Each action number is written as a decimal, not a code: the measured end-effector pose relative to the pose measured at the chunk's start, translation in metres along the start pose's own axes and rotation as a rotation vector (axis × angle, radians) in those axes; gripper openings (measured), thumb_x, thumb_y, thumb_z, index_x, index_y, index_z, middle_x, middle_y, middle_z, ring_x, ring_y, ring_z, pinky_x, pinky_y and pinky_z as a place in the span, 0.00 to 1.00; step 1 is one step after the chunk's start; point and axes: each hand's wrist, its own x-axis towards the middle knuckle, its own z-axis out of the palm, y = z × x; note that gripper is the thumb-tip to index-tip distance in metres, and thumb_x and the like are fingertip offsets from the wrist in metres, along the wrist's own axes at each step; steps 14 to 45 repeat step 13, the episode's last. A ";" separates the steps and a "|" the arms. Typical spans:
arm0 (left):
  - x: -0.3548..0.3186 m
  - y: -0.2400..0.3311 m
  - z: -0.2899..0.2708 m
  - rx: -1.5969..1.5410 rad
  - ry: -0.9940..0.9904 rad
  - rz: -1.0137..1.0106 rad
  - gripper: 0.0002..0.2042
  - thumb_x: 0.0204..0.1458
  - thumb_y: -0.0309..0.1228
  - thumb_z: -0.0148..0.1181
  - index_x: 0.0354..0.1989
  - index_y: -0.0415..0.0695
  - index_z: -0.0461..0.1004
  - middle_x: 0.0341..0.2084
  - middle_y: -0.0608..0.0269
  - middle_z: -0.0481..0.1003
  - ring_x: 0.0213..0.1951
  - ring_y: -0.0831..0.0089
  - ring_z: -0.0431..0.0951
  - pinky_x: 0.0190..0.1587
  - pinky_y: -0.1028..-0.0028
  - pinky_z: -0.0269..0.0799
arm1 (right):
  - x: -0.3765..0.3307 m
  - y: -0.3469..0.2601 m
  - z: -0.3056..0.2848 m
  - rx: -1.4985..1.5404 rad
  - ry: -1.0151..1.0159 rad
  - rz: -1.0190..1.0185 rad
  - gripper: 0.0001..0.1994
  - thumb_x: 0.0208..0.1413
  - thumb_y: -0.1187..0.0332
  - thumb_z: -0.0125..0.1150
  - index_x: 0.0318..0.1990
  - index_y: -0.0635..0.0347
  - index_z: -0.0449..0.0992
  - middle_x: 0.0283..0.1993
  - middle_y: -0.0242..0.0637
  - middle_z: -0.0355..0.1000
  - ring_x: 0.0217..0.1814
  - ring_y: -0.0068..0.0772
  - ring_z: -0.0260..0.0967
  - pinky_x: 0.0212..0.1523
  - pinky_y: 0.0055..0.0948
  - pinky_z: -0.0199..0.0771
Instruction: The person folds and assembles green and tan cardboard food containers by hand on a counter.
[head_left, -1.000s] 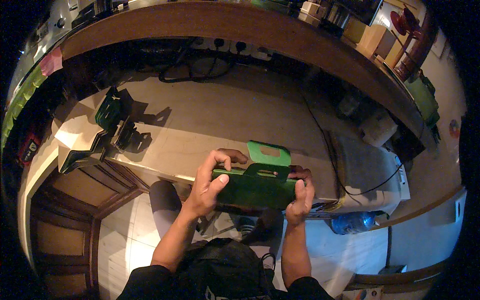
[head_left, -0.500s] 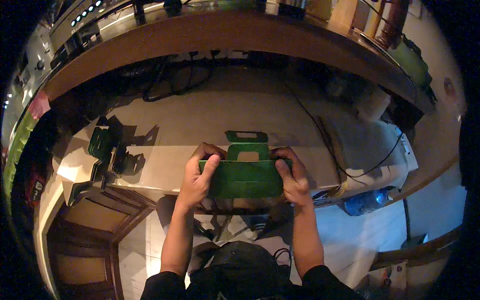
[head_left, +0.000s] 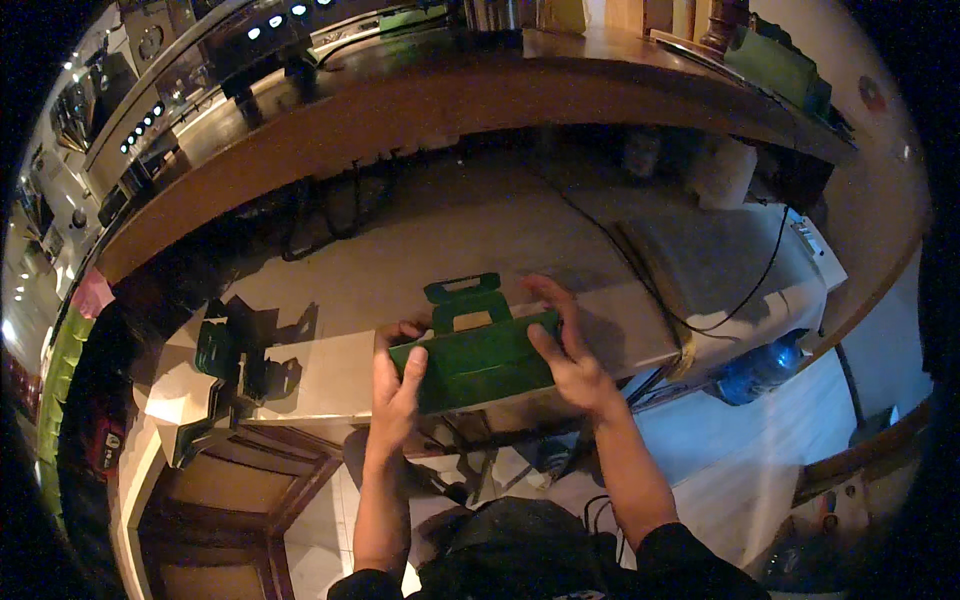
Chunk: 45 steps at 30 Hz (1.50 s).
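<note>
A green cardboard box (head_left: 485, 368) is in front of me at the table's near edge, tilted slightly down to the left. From its top rise flaps with cut-out slots, like a carry handle (head_left: 468, 303). My left hand (head_left: 397, 385) grips its left end, thumb on the near face and fingers behind. At the right end, my right hand (head_left: 572, 355) has its thumb against the near face. Its fingers reach up past the top edge, looser and slightly blurred. More green cardboard pieces (head_left: 213, 345) stand at the left of the table, by pale cardboard flaps (head_left: 185, 395).
The pale tabletop (head_left: 370, 270) lies under a raised wooden shelf (head_left: 480, 95). A black cable (head_left: 640, 270) crosses the right side toward a white device (head_left: 818, 250). A blue plastic bottle (head_left: 760, 370) is below the right edge. Wooden cabinet doors (head_left: 240, 480) are at lower left.
The box has gone from level to tilted, its left end lower. My right fingers have lifted and loosened at its right end. The whole view has turned a little.
</note>
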 end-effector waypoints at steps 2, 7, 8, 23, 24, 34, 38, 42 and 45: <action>-0.009 0.002 -0.001 0.148 0.087 0.030 0.14 0.64 0.34 0.56 0.51 0.37 0.68 0.48 0.53 0.73 0.51 0.65 0.72 0.57 0.68 0.64 | -0.004 -0.004 0.003 -0.125 0.133 -0.041 0.27 0.65 0.61 0.60 0.67 0.60 0.60 0.66 0.46 0.65 0.70 0.45 0.59 0.71 0.39 0.54; -0.047 0.006 0.017 0.527 0.175 0.197 0.24 0.64 0.47 0.53 0.55 0.37 0.68 0.49 0.47 0.73 0.51 0.49 0.72 0.58 0.60 0.63 | -0.025 -0.045 0.008 -0.231 0.208 -0.077 0.33 0.56 0.56 0.68 0.65 0.62 0.65 0.67 0.50 0.64 0.71 0.51 0.59 0.71 0.42 0.55; -0.057 0.007 0.024 0.506 0.127 0.241 0.27 0.64 0.51 0.50 0.57 0.37 0.68 0.50 0.46 0.72 0.52 0.49 0.72 0.58 0.58 0.62 | -0.031 -0.050 0.006 -0.243 0.130 -0.084 0.33 0.54 0.55 0.69 0.64 0.63 0.66 0.67 0.51 0.64 0.70 0.52 0.59 0.71 0.43 0.56; -0.078 0.014 0.031 0.380 -0.104 0.324 0.33 0.64 0.58 0.44 0.61 0.38 0.67 0.54 0.46 0.72 0.55 0.47 0.71 0.60 0.56 0.61 | -0.039 -0.060 0.003 -0.235 -0.004 -0.002 0.38 0.50 0.46 0.70 0.63 0.61 0.68 0.69 0.50 0.63 0.69 0.55 0.61 0.71 0.48 0.56; -0.078 0.014 0.031 0.380 -0.104 0.324 0.33 0.64 0.58 0.44 0.61 0.38 0.67 0.54 0.46 0.72 0.55 0.47 0.71 0.60 0.56 0.61 | -0.039 -0.060 0.003 -0.235 -0.004 -0.002 0.38 0.50 0.46 0.70 0.63 0.61 0.68 0.69 0.50 0.63 0.69 0.55 0.61 0.71 0.48 0.56; -0.078 0.014 0.031 0.380 -0.104 0.324 0.33 0.64 0.58 0.44 0.61 0.38 0.67 0.54 0.46 0.72 0.55 0.47 0.71 0.60 0.56 0.61 | -0.039 -0.060 0.003 -0.235 -0.004 -0.002 0.38 0.50 0.46 0.70 0.63 0.61 0.68 0.69 0.50 0.63 0.69 0.55 0.61 0.71 0.48 0.56; -0.078 0.014 0.031 0.380 -0.104 0.324 0.33 0.64 0.58 0.44 0.61 0.38 0.67 0.54 0.46 0.72 0.55 0.47 0.71 0.60 0.56 0.61 | -0.039 -0.060 0.003 -0.235 -0.004 -0.002 0.38 0.50 0.46 0.70 0.63 0.61 0.68 0.69 0.50 0.63 0.69 0.55 0.61 0.71 0.48 0.56; -0.078 0.014 0.031 0.380 -0.104 0.324 0.33 0.64 0.58 0.44 0.61 0.38 0.67 0.54 0.46 0.72 0.55 0.47 0.71 0.60 0.56 0.61 | -0.039 -0.060 0.003 -0.235 -0.004 -0.002 0.38 0.50 0.46 0.70 0.63 0.61 0.68 0.69 0.50 0.63 0.69 0.55 0.61 0.71 0.48 0.56; -0.078 0.014 0.031 0.380 -0.104 0.324 0.33 0.64 0.58 0.44 0.61 0.38 0.67 0.54 0.46 0.72 0.55 0.47 0.71 0.60 0.56 0.61 | -0.039 -0.060 0.003 -0.235 -0.004 -0.002 0.38 0.50 0.46 0.70 0.63 0.61 0.68 0.69 0.50 0.63 0.69 0.55 0.61 0.71 0.48 0.56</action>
